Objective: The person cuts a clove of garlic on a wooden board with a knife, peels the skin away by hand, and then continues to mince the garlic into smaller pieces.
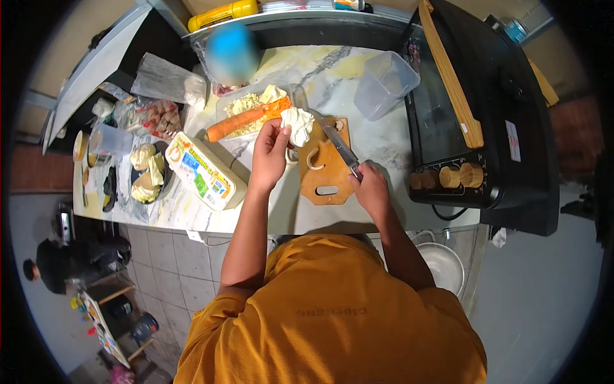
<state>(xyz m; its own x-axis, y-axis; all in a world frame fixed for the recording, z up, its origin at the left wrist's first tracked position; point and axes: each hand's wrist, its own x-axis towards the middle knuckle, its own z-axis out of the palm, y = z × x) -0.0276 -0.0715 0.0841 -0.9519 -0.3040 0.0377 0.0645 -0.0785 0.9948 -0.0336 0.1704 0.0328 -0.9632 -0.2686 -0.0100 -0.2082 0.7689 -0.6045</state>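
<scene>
My left hand (271, 152) pinches a pale, ruffled cabbage piece (298, 127) above the left edge of the wooden cutting board (325, 180). In my right hand (371, 189) is a knife (341, 147), its handle gripped and its blade pointing away from me across the board, towards the cabbage. A curved pale scrap (312, 159) lies on the board, with a small brownish bit (339, 124) near its far end. Just beyond my left hand, a clear tub (299, 96) holds chopped pale bits and cabbage. A carrot (234, 124) and orange pieces lie across it.
Left of my arm stands a white labelled tub (206, 173), beside a dark bowl with cabbage chunks (148, 184). Bagged reddish items (161, 119) lie farther left. An upright clear container (385, 86) stands at the back right, near a black oven (505, 128). A person (80, 259) is at far left.
</scene>
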